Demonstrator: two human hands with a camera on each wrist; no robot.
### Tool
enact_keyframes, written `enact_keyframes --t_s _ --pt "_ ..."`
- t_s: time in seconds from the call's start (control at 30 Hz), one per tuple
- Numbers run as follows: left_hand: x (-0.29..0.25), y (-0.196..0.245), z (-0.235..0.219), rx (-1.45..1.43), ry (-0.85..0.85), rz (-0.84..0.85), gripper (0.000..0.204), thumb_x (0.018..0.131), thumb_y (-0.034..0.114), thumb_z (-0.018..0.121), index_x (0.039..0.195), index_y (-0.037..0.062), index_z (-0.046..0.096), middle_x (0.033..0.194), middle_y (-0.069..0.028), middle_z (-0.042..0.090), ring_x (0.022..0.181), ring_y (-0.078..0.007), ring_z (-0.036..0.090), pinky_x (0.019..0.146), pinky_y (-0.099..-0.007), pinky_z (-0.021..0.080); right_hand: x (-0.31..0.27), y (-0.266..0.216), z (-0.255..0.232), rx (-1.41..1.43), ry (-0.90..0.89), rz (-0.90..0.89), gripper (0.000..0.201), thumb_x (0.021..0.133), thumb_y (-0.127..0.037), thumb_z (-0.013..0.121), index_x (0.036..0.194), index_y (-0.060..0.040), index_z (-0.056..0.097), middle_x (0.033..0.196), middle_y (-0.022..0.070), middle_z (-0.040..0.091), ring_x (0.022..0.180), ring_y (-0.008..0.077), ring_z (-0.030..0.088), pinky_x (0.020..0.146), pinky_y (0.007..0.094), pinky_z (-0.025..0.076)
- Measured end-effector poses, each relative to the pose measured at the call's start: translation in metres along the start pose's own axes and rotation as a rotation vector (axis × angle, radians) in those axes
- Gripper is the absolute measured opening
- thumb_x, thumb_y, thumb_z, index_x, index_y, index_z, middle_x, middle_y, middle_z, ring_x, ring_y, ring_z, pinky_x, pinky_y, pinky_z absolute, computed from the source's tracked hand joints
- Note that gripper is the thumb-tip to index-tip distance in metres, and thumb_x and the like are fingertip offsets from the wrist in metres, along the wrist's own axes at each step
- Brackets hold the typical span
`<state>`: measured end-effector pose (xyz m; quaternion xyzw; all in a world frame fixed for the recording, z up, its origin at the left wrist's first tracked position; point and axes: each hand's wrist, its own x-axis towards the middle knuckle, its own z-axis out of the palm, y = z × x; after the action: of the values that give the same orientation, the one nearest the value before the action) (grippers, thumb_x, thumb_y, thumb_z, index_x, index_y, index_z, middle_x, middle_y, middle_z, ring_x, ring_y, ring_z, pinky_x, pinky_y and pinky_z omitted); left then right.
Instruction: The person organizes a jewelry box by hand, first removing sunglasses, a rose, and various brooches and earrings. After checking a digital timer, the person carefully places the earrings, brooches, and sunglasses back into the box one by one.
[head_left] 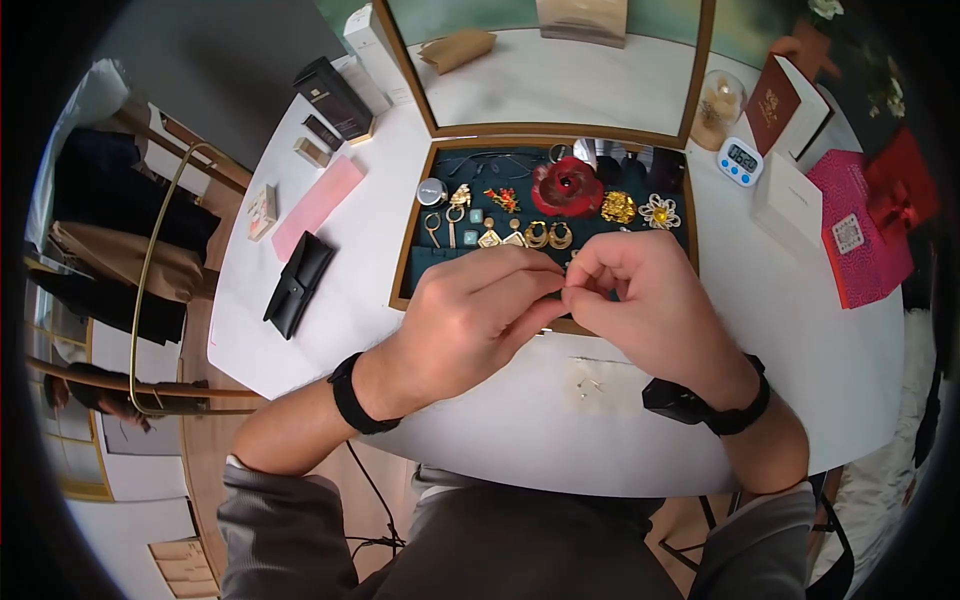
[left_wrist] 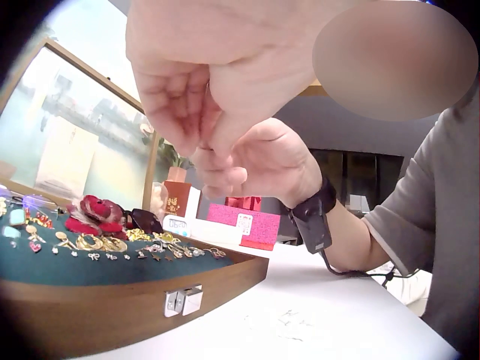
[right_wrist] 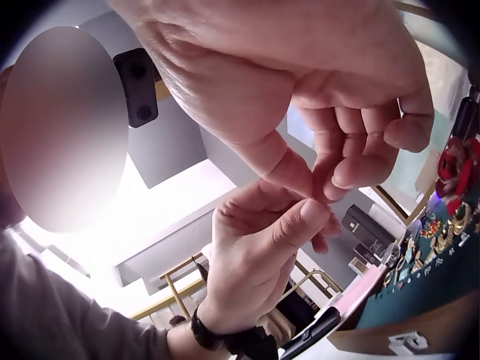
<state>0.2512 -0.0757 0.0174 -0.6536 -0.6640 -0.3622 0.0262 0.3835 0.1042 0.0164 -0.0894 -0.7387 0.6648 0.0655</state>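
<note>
Above the front edge of a jewelry box (head_left: 400, 268), the left hand (head_left: 460, 325) and right hand (head_left: 650, 310) meet at their fingertips. Each pinches with thumb and index finger at a tiny item, mostly hidden and too small to identify. In the left wrist view the left hand (left_wrist: 217, 67) is above the right hand (left_wrist: 262, 165). The right wrist view shows the right hand (right_wrist: 300, 90) with its other fingers curled, touching the left hand (right_wrist: 259, 247). Below the hands, small thin jewelry pieces (head_left: 590, 388) lie on a pale translucent sheet (head_left: 615, 400).
The box holds a red flower (head_left: 567, 187), gold earrings (head_left: 560, 236) and a gold brooch (head_left: 619, 207), under a raised mirror lid (head_left: 560, 90). Left are a black case (head_left: 300, 285), pink strip (head_left: 318, 208) and dark box (head_left: 335, 100). Right are a timer (head_left: 740, 162), white box (head_left: 788, 200) and pink bag (head_left: 860, 230).
</note>
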Motion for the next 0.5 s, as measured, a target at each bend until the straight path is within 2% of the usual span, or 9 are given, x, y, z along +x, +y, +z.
enact_keyframes --t_s 0.27,0.5 --pt "0.011 0.001 0.003 0.02 0.026 0.017 0.027 0.085 -0.003 0.087 0.109 -0.0054 0.077 0.111 -0.0174 0.078 0.096 -0.0295 0.078 0.083 -0.0352 0.064 0.0 -0.003 -0.007 0.101 0.066 0.023 0.008 0.094 0.001 0.072 0.089 0.0066 0.072 0.073 0.0009 0.068 0.068 0.0032 0.06 0.057 0.0242 0.047" --pt "0.013 0.0 0.005 0.095 0.073 0.062 0.025 0.084 -0.006 0.087 0.107 -0.0061 0.079 0.11 -0.0175 0.078 0.093 -0.0295 0.078 0.081 -0.0356 0.065 0.001 0.001 -0.007 0.061 0.086 -0.057 0.013 0.097 -0.003 0.071 0.092 0.0079 0.075 0.073 0.001 0.069 0.068 0.0029 0.059 0.059 0.0241 0.047"
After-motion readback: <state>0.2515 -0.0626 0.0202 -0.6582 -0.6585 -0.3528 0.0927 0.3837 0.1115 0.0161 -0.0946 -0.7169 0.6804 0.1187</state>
